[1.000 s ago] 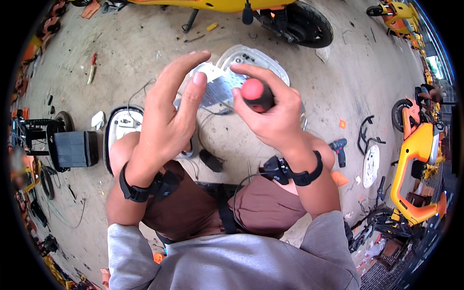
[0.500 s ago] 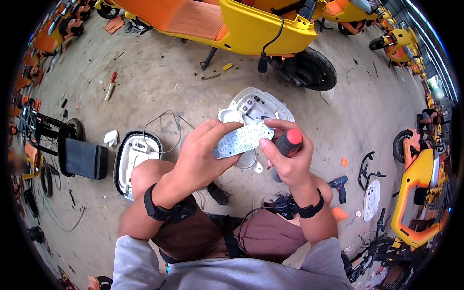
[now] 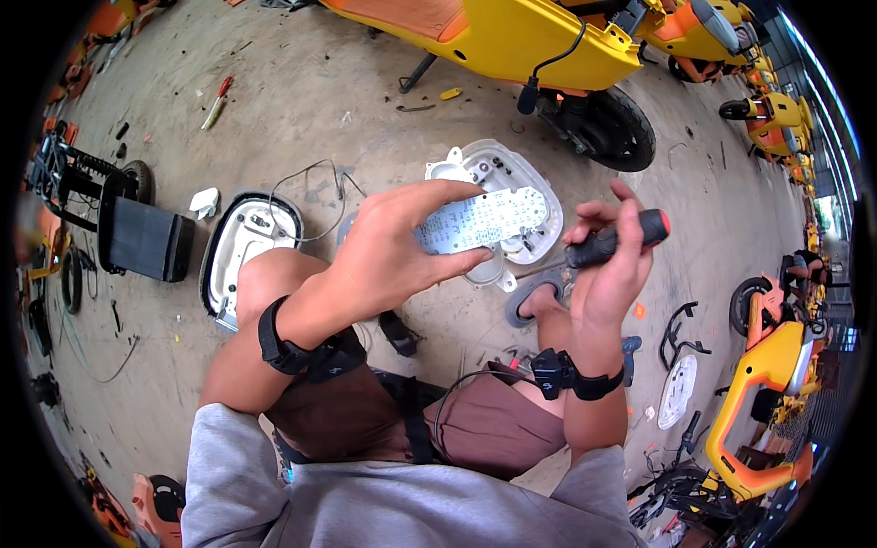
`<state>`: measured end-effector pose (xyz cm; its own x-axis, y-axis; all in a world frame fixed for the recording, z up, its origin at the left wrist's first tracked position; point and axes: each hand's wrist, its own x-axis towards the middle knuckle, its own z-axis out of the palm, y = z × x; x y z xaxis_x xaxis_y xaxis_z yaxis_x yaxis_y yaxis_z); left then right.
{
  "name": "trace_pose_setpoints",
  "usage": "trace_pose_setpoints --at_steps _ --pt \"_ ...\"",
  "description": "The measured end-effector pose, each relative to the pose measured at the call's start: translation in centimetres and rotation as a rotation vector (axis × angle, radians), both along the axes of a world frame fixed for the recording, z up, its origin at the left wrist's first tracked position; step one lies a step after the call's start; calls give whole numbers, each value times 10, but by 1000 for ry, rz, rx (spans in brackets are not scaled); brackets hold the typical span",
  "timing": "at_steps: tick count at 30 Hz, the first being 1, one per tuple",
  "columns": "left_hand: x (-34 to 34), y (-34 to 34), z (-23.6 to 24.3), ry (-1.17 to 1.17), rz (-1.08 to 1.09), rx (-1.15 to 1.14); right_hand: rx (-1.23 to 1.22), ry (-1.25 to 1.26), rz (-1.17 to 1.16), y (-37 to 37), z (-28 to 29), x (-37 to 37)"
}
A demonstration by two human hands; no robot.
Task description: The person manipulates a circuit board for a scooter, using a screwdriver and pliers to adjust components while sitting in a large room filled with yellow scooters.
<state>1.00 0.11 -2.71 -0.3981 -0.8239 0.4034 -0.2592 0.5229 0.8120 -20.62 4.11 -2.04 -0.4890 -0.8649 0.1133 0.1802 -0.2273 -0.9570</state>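
Observation:
My left hand (image 3: 384, 242) pinches a long pale circuit board (image 3: 489, 217) by its left end, thumb below and fingers above. The board has rounded ends and rows of small printed marks. In my right hand (image 3: 607, 279) is a screwdriver (image 3: 647, 231) with a black handle and red end, its shaft pointing left toward the board's lower side. Some right fingers are raised off the handle. Under the board on the floor lies a white plastic lamp housing (image 3: 551, 203) with small dark parts in it, partly hidden by board and hand.
A white shell with a black rim (image 3: 212, 283) lies by my left knee, a thin cable (image 3: 315, 236) running from it. Ahead stands a yellow and orange scooter (image 3: 512, 46). A red-handled tool (image 3: 219, 99) lies far left. A white oval plate (image 3: 677, 391) lies right.
My right hand has let go of the board's right end and moved right, with the screwdriver tipped over to point left. The left hand still holds the board. The whole view has shifted.

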Motion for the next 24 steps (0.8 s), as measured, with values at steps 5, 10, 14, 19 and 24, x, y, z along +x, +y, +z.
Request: trace_pose_setpoints --at_steps 5,10,14,19,24 --pt "1 -1 0 -2 134 -59 -101 -31 -208 2 7 -21" --pt "4 -1 7 240 136 424 -84 -202 3 6 7 -27" --pt "9 -11 16 312 -24 828 -39 -326 -226 0 12 -19" --pt "6 -9 27 452 -95 1039 -115 -268 23 9 -1 -15" --pt "9 -12 16 574 -110 1158 -112 -90 70 16 -6 -5"
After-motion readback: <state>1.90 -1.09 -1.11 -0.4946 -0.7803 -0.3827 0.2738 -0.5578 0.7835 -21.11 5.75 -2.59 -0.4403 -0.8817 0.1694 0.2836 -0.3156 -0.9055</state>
